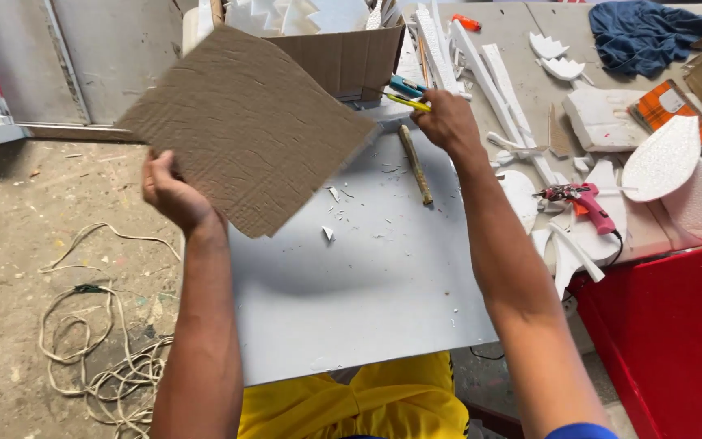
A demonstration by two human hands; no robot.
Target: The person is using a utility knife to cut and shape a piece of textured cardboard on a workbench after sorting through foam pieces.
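From the head view, my left hand [171, 193] is raised off the left edge of the grey board [367, 293], arm stretched up from the bottom of the frame, fingers closed on the lower left edge of a brown cardboard sheet [249, 130]. The sheet is tilted, 1 corner pointing down toward the board, and it hangs in the air above the board's far left corner.

My right hand [446, 120] reaches along the board to its far edge, forearm running diagonally from the lower right. Its fingers are curled around the handle of a yellow utility knife [406, 102], whose tip points left toward the open cardboard box [351, 57] at the far edge. A worn wooden stick [416, 164] lies on the board just near that hand, with small white scraps around it.

To the right, the workbench [530, 49] carries white foam strips [489, 81], foam leaf shapes, a pink glue gun [587, 203] and a blue cloth [643, 32] in the far right corner. A red panel [676, 341] stands below the bench's near edge. On the left is a dusty concrete floor with a coiled pale cord [107, 358].
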